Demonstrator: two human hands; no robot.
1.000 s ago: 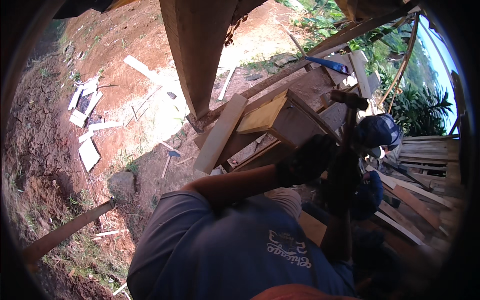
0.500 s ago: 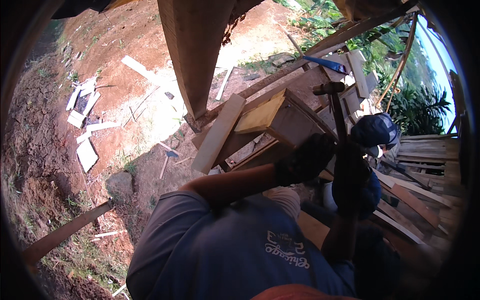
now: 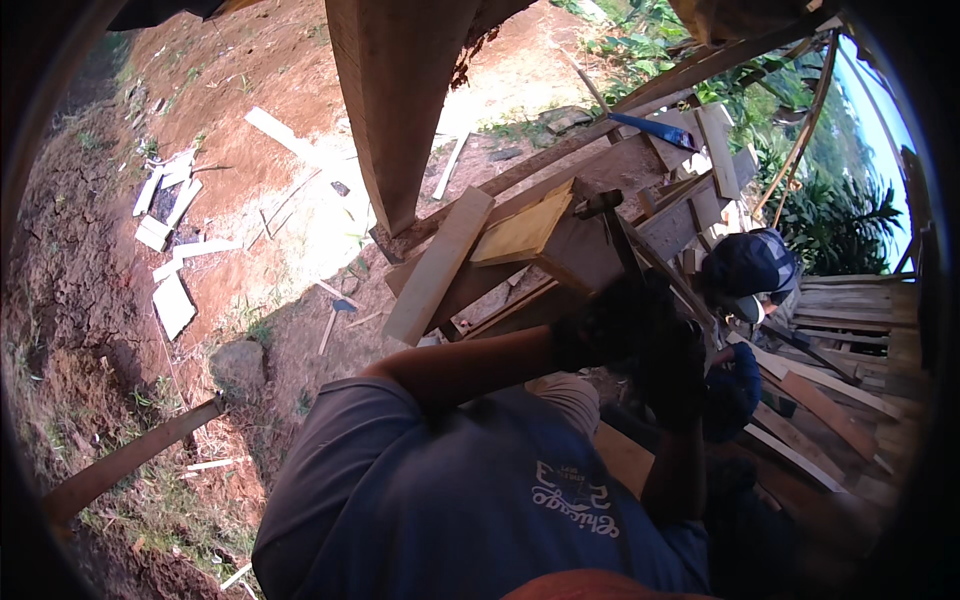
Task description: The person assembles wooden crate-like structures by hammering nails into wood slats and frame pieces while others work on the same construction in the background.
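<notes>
In its dark glove, my right hand [image 3: 675,370] grips a hammer [image 3: 628,240]. The hammer's dark head is over a wooden box-like frame [image 3: 585,245] with a pale yellowish inner panel [image 3: 525,228]; whether it touches the wood I cannot tell. My left hand [image 3: 610,318], also dark-gloved, is at the near edge of this frame, just left of the right hand. Its fingers are lost in shadow, so anything in them is hidden. Beside the frame a loose board [image 3: 440,265] leans at a slant.
A thick wooden post [image 3: 395,110] stands ahead. A long blue tool [image 3: 655,130], like a handsaw, lies on the far boards. Another person in a dark cap [image 3: 752,262] bends at the right, near stacked planks [image 3: 825,410]. Wood offcuts [image 3: 175,305] litter the ground at left.
The hammer has swung down and to the left, its head now over the wooden frame. My right hand has dropped closer to the left one, which stays near the same spot.
</notes>
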